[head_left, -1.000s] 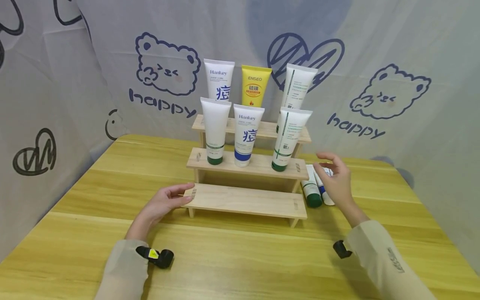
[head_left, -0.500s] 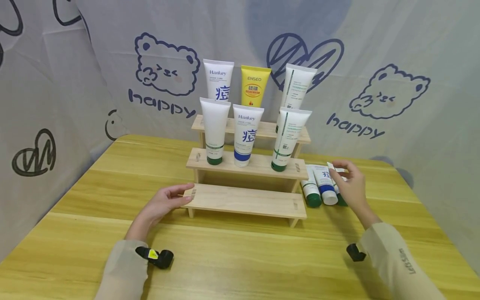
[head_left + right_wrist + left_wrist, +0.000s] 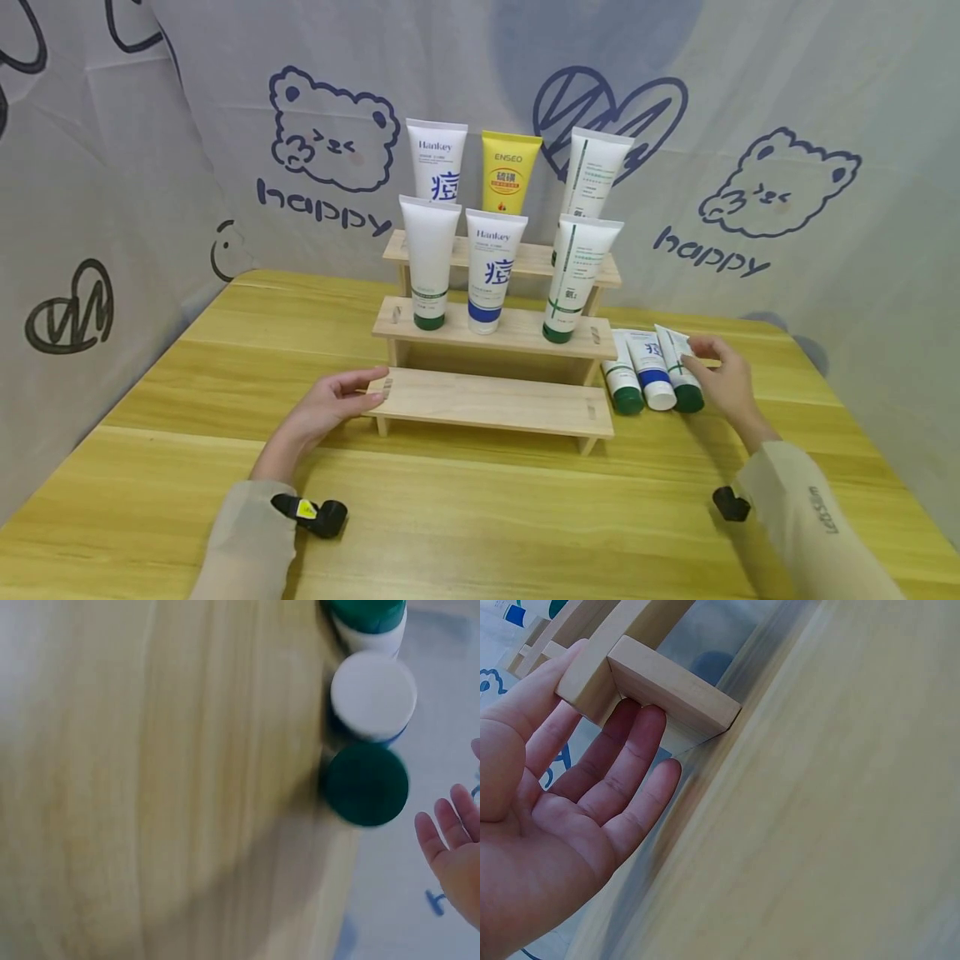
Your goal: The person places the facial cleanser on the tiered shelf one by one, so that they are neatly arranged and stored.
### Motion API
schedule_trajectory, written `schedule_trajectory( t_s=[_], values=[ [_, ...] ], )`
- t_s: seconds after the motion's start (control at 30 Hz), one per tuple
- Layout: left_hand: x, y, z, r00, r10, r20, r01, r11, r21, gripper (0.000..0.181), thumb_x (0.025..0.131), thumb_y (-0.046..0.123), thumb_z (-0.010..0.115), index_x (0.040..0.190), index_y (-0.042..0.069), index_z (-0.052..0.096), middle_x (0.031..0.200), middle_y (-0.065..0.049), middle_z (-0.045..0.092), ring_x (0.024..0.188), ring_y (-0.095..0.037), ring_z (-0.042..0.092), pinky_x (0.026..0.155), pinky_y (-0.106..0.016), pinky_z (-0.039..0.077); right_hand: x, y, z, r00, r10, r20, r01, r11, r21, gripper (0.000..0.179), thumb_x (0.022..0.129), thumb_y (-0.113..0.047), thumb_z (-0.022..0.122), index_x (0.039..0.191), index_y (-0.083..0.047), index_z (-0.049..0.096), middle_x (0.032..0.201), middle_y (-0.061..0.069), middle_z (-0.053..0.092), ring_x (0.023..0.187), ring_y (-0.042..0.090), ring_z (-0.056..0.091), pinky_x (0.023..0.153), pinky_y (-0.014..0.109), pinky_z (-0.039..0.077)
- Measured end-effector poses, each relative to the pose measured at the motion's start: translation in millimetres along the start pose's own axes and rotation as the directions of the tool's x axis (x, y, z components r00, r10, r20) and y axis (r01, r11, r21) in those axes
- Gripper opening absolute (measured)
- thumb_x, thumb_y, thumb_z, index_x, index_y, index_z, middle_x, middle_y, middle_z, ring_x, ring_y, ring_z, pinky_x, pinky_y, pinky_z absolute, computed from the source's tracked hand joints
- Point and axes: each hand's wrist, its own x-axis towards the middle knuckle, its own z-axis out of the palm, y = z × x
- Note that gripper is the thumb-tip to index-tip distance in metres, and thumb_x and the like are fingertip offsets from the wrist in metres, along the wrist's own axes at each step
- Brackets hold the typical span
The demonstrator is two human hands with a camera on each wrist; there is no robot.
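My left hand [image 3: 330, 404] is at the left end of the lowest board of a wooden tiered stand [image 3: 487, 404]. Its thumb and index finger straddle that end, and in the left wrist view fingertips [image 3: 652, 724] touch by the wooden leg [image 3: 675, 682]. My right hand [image 3: 727, 379] is beside the rightmost of three lying tubes, a white tube with a dark green cap [image 3: 688, 397]. Its thumb overlaps that tube's edge; firm contact cannot be made out. In the right wrist view its visible fingers are fairly straight, apart from the green cap [image 3: 367, 784].
To the left lie a blue-banded white tube [image 3: 658, 387] and another green-capped tube [image 3: 626, 392]. Three tubes stand on the middle board, including a Hankey tube [image 3: 495, 267]. Behind them, the top board bears a yellow tube [image 3: 510, 171] between two white ones. A printed curtain [image 3: 465, 50] hangs behind the table.
My right hand has moved rightward and lower from above the lying tubes, uncovering the middle and rightmost ones. My left hand and the stand have stayed in place.
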Motion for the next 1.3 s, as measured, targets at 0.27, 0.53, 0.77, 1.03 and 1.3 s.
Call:
schedule_trajectory(
  t_s=[0.27,0.53,0.77,1.03,1.3],
  values=[
    [0.0,-0.9,-0.1,1.0,0.002,-0.001,-0.002,1.0,0.001,0.051,0.086,0.02,0.062,0.128,-0.003,0.045,0.125,-0.019,0.046,0.097,-0.017,0.048,0.078,-0.025,0.044,-6.8,0,-12,0.973,0.138,0.183,-0.116,0.985,-0.129,0.036,0.088,-0.01,0.054,0.116,0.011,0.048,0.116,0.034,0.044,0.102,0.047,0.042,0.084,0.051,0.037],
    [0.8,-1.8,-1.0,1.0,0.013,0.009,-0.012,1.0,-0.019,0.052,0.086,0.019,0.061,0.129,-0.004,0.044,0.126,-0.02,0.045,0.095,-0.015,0.049,0.078,-0.024,0.044,-6.0,6,-15,0.911,0.288,0.295,-0.255,0.956,-0.145,0.051,0.09,-0.024,0.052,0.128,0.008,0.038,0.123,0.039,0.033,0.109,0.049,0.035,0.089,0.056,0.032],
    [0.9,-1.8,-0.8,1.0,0.002,0.003,-0.002,1.0,-0.031,0.052,0.085,0.019,0.062,0.129,-0.003,0.044,0.124,-0.02,0.044,0.096,-0.015,0.049,0.077,-0.025,0.044,-2.7,8,-12,0.849,0.377,0.37,-0.335,0.926,-0.176,0.06,0.092,-0.035,0.047,0.135,0.004,0.032,0.131,0.038,0.026,0.117,0.049,0.027,0.092,0.056,0.029],
    [1.1,-1.5,-1.0,1.0,-0.004,0.004,0.004,1.0,-0.024,0.053,0.085,0.02,0.062,0.129,-0.003,0.044,0.125,-0.019,0.045,0.095,-0.015,0.049,0.077,-0.024,0.044,-0.1,6,-7,0.818,0.403,0.41,-0.372,0.915,-0.157,0.059,0.093,-0.037,0.042,0.138,-0.002,0.029,0.131,0.036,0.028,0.12,0.046,0.028,0.095,0.053,0.027],
    [0.7,-1.1,-1.1,1.0,0.003,0.01,-0.003,1.0,-0.02,0.052,0.086,0.019,0.062,0.129,-0.004,0.044,0.127,-0.02,0.044,0.096,-0.014,0.049,0.078,-0.024,0.044,-0.9,5,-6,0.826,0.413,0.383,-0.404,0.908,-0.108,0.051,0.093,-0.025,0.045,0.135,0.001,0.034,0.13,0.035,0.031,0.12,0.043,0.031,0.093,0.048,0.033]
  ],
)
